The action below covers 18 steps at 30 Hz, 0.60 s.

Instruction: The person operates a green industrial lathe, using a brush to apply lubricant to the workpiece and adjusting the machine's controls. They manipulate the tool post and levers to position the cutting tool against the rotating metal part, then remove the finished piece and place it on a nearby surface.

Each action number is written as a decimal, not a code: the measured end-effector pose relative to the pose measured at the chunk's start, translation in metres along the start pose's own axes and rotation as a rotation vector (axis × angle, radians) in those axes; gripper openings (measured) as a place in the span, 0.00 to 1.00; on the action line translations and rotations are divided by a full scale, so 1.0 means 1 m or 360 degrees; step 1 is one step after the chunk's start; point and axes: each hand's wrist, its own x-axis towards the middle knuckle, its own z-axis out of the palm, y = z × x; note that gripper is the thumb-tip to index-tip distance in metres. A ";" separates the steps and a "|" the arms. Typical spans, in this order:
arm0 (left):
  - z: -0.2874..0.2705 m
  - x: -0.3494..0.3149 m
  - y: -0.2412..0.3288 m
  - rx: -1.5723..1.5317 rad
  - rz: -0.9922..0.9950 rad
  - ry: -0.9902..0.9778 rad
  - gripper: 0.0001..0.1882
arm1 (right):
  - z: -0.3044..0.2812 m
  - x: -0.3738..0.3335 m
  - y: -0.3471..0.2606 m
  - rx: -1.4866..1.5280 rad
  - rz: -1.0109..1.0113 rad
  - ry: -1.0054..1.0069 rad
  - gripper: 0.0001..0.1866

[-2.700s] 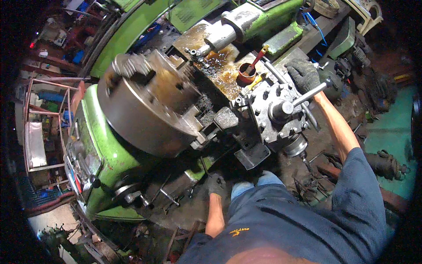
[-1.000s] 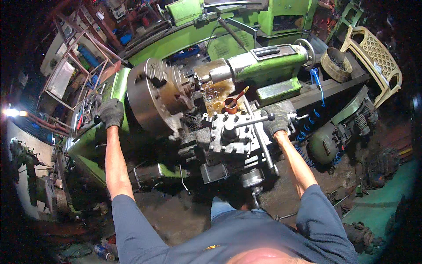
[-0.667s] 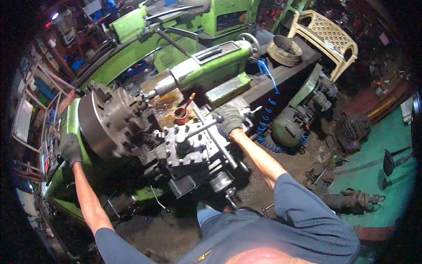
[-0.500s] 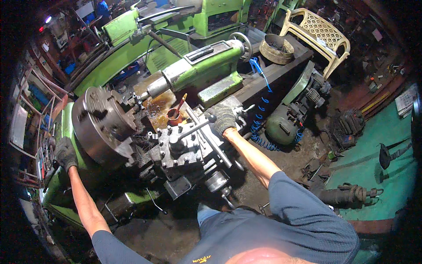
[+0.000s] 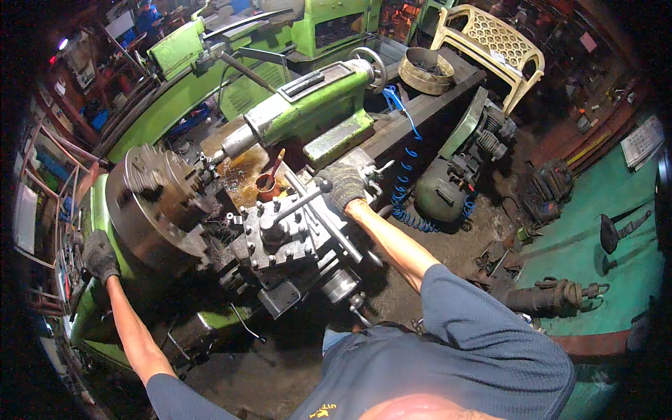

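A green metal lathe stands before me. Its large steel chuck (image 5: 150,199) has jaws smeared by motion. My gloved left hand (image 5: 101,254) is at the headstock (image 5: 99,308), left of the chuck. Its fingers are curled, and what lies within them is hidden. On the carriage's right side rests my gloved right hand (image 5: 343,186), palm down with fingers spread over the metal. Close to it is the ball-ended handle (image 5: 306,200) of the square, bolted tool post (image 5: 278,234). Behind the tool post sits a reddish cup (image 5: 267,186) with a brush (image 5: 278,161) standing in it.
The green tailstock (image 5: 315,105) faces the chuck. A round pan (image 5: 425,72) stands on the bed's far end, near a blue air gun (image 5: 394,99) with a coiled hose. A green compressor (image 5: 441,196) and a cream plastic chair (image 5: 493,42) are at the right.
The whole scene sits slightly further left in the picture. Both hands stay at the same spots on the lathe. The blurred chuck jaws look different from before.
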 end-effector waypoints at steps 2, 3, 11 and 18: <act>0.005 -0.004 -0.016 -0.0045 0.0000 0.0038 0.20 | 0.000 -0.001 -0.004 -0.0004 -0.0045 0.0085 0.10; 0.007 -0.005 -0.019 -0.0072 0.0001 0.0056 0.21 | -0.001 -0.001 -0.005 -0.0005 -0.0042 0.0073 0.11; -0.001 0.000 0.002 0.0112 -0.0101 -0.0174 0.19 | -0.005 0.000 -0.001 -0.0003 -0.0012 -0.0011 0.11; 0.004 -0.002 -0.007 0.0009 -0.0051 -0.0151 0.19 | 0.002 0.003 0.000 -0.0103 0.0009 -0.0108 0.11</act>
